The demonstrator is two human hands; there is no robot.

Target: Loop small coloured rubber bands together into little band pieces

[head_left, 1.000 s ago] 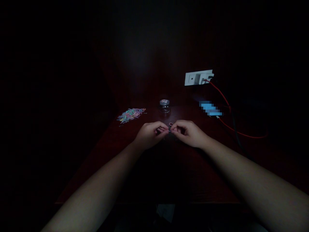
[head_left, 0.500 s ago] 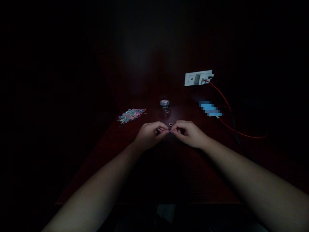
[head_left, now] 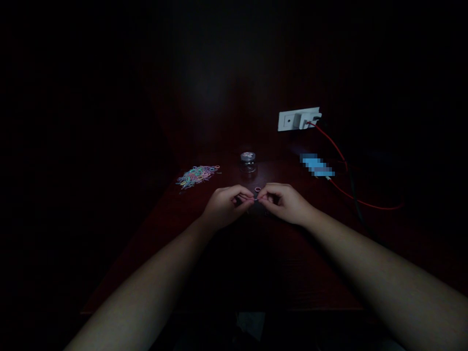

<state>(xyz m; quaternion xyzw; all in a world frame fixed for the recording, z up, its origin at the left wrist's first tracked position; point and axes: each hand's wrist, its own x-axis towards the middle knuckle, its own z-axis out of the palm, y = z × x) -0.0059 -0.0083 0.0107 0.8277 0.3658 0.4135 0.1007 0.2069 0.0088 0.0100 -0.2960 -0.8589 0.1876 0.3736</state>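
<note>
One tiny pale strand (head_left: 255, 199), too small for me to make out well, sits between the left hand (head_left: 225, 204) and the right hand (head_left: 285, 202), each pinching it at the fingertips above the dark red table (head_left: 157, 231). Just beyond them lies a pinkish ring (head_left: 258, 188), with a lidded clear jar (head_left: 247, 161) farther back and a heap of colourful loops (head_left: 197, 176) off to the left. Over to the right, a red cable (head_left: 330, 138) hangs from the wall socket (head_left: 288, 121).

Gap btwn pile (head_left: 198, 176) & jar (head_left: 247, 160); cable (head_left: 338, 187) blks R.
</note>
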